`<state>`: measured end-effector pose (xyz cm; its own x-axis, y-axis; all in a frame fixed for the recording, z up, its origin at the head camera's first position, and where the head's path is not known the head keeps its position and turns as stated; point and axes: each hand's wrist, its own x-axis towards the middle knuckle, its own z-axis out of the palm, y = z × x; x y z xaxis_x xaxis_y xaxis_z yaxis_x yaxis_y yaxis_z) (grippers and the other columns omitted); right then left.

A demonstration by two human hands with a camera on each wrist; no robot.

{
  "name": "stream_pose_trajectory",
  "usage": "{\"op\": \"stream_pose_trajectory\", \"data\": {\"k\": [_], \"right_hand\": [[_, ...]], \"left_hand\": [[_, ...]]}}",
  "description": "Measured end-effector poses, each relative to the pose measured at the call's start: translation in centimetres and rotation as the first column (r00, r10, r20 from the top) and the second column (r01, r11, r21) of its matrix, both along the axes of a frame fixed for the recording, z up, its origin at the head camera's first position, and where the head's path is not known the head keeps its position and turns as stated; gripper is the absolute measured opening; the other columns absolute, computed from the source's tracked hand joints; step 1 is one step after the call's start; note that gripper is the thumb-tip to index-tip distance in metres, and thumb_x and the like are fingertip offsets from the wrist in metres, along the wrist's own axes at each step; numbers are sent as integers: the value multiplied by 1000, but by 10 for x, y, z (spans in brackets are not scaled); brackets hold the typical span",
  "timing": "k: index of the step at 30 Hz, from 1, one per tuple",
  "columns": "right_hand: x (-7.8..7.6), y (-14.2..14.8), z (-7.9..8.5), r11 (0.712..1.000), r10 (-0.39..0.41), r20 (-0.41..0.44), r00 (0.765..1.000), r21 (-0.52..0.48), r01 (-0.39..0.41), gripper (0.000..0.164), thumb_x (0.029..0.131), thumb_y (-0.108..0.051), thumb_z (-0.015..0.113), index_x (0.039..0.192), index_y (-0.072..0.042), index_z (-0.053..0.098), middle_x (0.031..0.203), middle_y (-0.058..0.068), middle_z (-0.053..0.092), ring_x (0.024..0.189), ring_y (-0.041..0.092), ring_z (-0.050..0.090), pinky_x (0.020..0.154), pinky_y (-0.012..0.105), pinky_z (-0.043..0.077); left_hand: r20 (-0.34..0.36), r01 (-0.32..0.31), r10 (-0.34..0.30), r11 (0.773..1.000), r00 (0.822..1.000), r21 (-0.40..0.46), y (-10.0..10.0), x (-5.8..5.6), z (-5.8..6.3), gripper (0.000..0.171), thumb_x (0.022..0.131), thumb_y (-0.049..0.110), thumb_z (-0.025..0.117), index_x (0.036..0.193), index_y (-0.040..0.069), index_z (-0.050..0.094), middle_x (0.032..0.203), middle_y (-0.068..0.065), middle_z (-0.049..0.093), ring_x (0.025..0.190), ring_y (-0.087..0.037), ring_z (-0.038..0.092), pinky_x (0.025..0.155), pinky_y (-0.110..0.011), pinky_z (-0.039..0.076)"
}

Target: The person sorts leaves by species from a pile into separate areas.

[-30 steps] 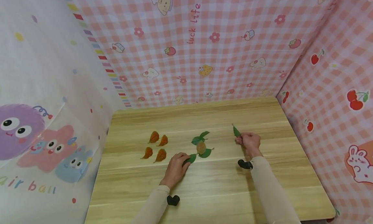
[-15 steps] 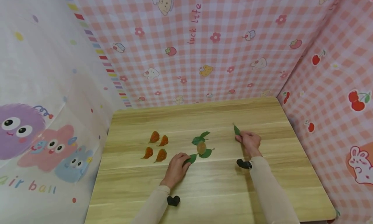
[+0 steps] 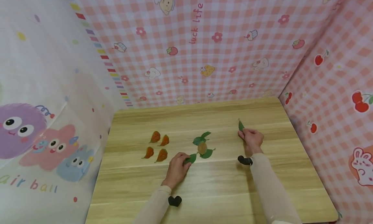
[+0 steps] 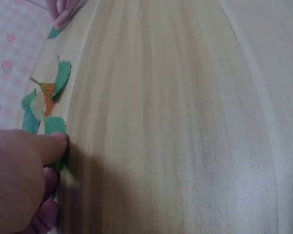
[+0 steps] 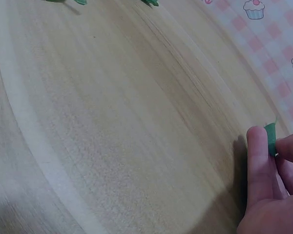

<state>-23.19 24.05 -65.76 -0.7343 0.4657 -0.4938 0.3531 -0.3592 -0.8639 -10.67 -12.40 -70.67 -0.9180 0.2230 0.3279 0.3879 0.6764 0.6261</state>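
Note:
In the head view, my left hand (image 3: 175,169) pinches a green leaf (image 3: 191,158) low over the table, and its tip lies close to a tan-orange leaf (image 3: 202,148). Thumb and curled fingers are on that leaf in the left wrist view. Around the tan-orange leaf lie more green leaves, one at its lower right (image 3: 207,153) and two at its upper side, such as the serrated leaf (image 3: 199,140). Farther right, my right hand (image 3: 253,140) pinches another green leaf (image 3: 241,126) between thumb and fingers, its stem pointing away from me.
Several orange-brown leaves (image 3: 162,155) lie in two rows left of the green ones. The wood-grain table (image 3: 221,191) meets a pink checked cloth (image 3: 186,62) at the back and right, and a white printed sheet (image 3: 81,120) at the left. A black wrist strap piece (image 3: 175,201) hangs by each sleeve.
My right hand has moved slightly away and to the right with its leaf, which now points more straight away from me. The left hand and the lying leaves stay put.

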Motion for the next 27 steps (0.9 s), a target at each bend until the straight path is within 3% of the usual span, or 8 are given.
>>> {"op": "stream_pose_trajectory", "data": {"k": [2,6,11,18,27], "right_hand": [[0,1,0,1000,10,11,1000,18,-10,21,103,2,74,124,6,74,95,4,75,75,6,83,86,23,68],[1,4,-2,999,20,18,1000,42,-21,16,104,1,75,119,4,75,90,2,77,74,7,84,82,24,68],[2,5,-6,997,31,8,999,70,-31,9,104,-1,76,112,0,77,77,-2,80,70,8,83,75,23,68],[0,8,-11,992,53,31,998,115,-56,8,104,-4,77,112,-3,76,72,-2,81,65,8,82,70,24,68],[3,11,-13,942,160,42,986,294,-165,35,100,-5,81,131,5,71,75,-11,73,59,6,74,59,25,66]], "left_hand": [[-7,-5,5,1000,1000,26,-2,-4,-14,20,98,14,89,116,6,84,113,-12,77,82,-15,65,71,-32,57],[49,-62,61,998,997,16,-5,-12,-37,26,94,19,95,116,11,84,110,-6,78,82,-8,62,75,-29,54],[126,-136,135,991,983,0,-6,-17,-47,34,87,20,101,117,18,85,97,5,77,79,3,63,77,-25,58],[255,-156,134,986,958,66,-6,-19,-46,40,89,17,98,126,17,83,98,9,80,79,11,64,81,-22,62],[279,-148,120,986,953,79,-5,-18,-40,37,91,16,96,126,16,82,90,13,73,77,10,63,81,-21,60]]}}
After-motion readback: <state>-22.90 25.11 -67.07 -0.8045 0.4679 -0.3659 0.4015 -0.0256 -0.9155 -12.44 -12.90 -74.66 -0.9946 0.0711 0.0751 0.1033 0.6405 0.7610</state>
